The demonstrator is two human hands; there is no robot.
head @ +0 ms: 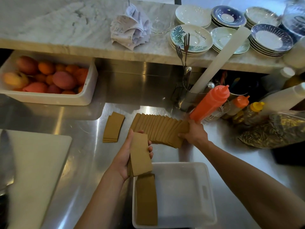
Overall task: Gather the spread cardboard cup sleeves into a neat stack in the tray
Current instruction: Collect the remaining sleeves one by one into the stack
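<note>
Head view shows four groups of brown cardboard cup sleeves on and above a shiny stainless steel worktop [79,162]. One small flat pile [113,128] lies alone at about eleven o'clock from the left hand [127,156]. One long fanned row of sleeves [158,129], too many to count, overlaps edge on edge from the middle of the worktop toward the right hand [194,133]. One held bundle [141,156] stands nearly upright in the left hand, which is clasped around it, thumb on the near-left edge and fingertips curled over the right edge. One stack [146,199] lies flat in the white rectangular plastic tray [194,169], along the tray's left wall, at six o'clock from the held bundle and just below it.

The right hand rests on the right end of the fanned row, fingers spread down over the last sleeves at its near corner; whether it grips them or only presses on them I cannot tell. The fanned row runs from twelve o'clock of the left hand out to nine o'clock of the right hand.

One orange plastic squeeze bottle [210,103] leans at one o'clock from the right hand, close to it. One white rectangular bin of red and orange fruit [49,98] sits at ten o'clock, well apart. One white cutting board [33,162] lies at nine o'clock of the left hand.
</note>
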